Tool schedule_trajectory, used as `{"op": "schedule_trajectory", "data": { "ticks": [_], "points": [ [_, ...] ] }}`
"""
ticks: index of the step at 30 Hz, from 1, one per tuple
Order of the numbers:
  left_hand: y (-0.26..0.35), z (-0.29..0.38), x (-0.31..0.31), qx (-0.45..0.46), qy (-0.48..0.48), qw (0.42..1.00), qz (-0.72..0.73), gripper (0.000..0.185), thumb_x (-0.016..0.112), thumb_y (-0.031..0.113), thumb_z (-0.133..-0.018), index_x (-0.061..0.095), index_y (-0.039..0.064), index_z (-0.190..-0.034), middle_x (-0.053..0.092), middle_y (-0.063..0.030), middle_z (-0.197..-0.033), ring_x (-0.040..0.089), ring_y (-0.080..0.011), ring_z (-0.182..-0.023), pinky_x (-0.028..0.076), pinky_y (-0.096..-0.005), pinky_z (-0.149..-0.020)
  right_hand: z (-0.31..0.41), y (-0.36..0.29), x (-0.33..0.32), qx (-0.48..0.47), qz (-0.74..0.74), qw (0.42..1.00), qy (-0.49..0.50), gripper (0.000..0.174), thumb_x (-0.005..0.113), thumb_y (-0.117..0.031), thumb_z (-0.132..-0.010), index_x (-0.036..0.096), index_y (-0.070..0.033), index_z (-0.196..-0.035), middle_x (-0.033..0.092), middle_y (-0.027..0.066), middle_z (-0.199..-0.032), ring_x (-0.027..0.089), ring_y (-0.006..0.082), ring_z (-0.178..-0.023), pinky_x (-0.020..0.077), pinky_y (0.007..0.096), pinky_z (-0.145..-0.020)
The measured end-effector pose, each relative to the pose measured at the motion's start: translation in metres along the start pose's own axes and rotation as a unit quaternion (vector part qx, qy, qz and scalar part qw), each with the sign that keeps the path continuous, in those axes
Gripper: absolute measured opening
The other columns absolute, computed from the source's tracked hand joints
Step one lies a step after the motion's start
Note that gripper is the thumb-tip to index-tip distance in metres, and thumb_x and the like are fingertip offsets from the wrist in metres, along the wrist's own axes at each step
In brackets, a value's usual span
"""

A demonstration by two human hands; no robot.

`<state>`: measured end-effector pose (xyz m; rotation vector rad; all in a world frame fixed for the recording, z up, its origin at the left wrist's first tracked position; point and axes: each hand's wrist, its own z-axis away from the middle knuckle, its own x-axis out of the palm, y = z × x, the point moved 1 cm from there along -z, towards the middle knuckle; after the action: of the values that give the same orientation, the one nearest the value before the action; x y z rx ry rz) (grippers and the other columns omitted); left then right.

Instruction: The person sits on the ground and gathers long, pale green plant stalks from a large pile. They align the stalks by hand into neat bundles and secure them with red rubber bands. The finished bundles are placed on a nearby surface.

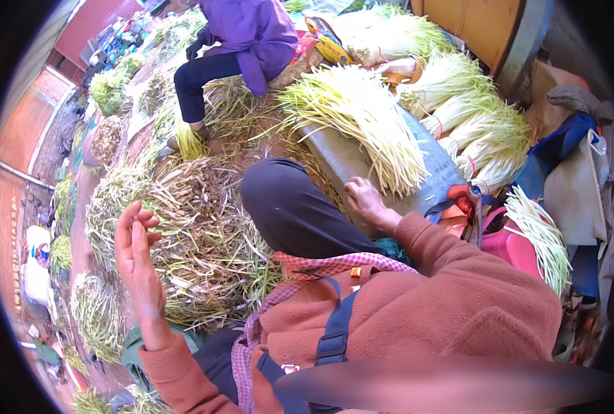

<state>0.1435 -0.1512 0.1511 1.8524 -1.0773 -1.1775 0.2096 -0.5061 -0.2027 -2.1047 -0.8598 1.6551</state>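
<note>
My left hand [140, 259] is raised at the left, fingers loosely bent and apart, with nothing in it. Below it lies a heap of dry, trimmed leaves and stalk waste [208, 222]. My right hand [366, 201] is curled into a loose fist over the near edge of a low grey slab [333, 150]; no stalk sticks out of it. Just beyond that hand, a loose pile of long pale green-white vegetable stalks [369, 119] lies across the slab. My bent knee [286, 202] in dark trousers is between the two hands.
Tied bundles of the same stalks [472, 124] lie along the right. A pink plastic container [511, 243] with stalks [540, 238] over it stands beside my right arm. Ahead sits a person in a purple coat [255, 41]. More leaf heaps [100, 315] cover the ground at left.
</note>
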Motion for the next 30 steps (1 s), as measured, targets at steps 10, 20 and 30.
{"op": "schedule_trajectory", "data": {
  "ticks": [10,20,30],
  "points": [
    [-0.005,0.016,-0.058,0.002,0.036,0.999,0.019,0.035,0.051,0.028,-0.102,0.055,0.006,-0.13,0.061,-0.0042,-0.111,0.058,-0.0116,-0.101,0.046,-0.0264,-0.085,0.037,0.05,0.03,0.046,0.078,0.993,0.074,0.048,0.065,-0.014,-0.081,0.052,-0.003,-0.126,0.051,0.0215,-0.132,0.049,0.0409,-0.121,0.0394,0.0488,-0.102],
    [-0.043,-0.02,-0.104,-0.04,0.041,0.998,0.029,0.037,0.053,0.034,-0.101,0.056,0.009,-0.128,0.062,0.0,-0.107,0.058,-0.0079,-0.098,0.046,-0.0244,-0.082,0.043,0.111,0.062,0.0,0.221,0.974,0.048,0.045,0.051,-0.013,-0.091,0.047,-0.008,-0.135,0.042,0.0141,-0.144,0.038,0.035,-0.134,0.0324,0.0437,-0.111],
    [-0.179,-0.129,-0.137,-0.077,0.032,0.995,0.054,0.033,0.053,0.027,-0.101,0.057,0.006,-0.127,0.064,-0.0013,-0.104,0.059,-0.0082,-0.094,0.047,-0.0244,-0.082,0.017,0.023,0.049,0.042,0.19,0.981,0.012,0.043,0.057,-0.012,-0.086,0.051,-0.01,-0.129,0.045,0.0148,-0.14,0.042,0.0359,-0.131,0.0352,0.0446,-0.109]
  ]
}}
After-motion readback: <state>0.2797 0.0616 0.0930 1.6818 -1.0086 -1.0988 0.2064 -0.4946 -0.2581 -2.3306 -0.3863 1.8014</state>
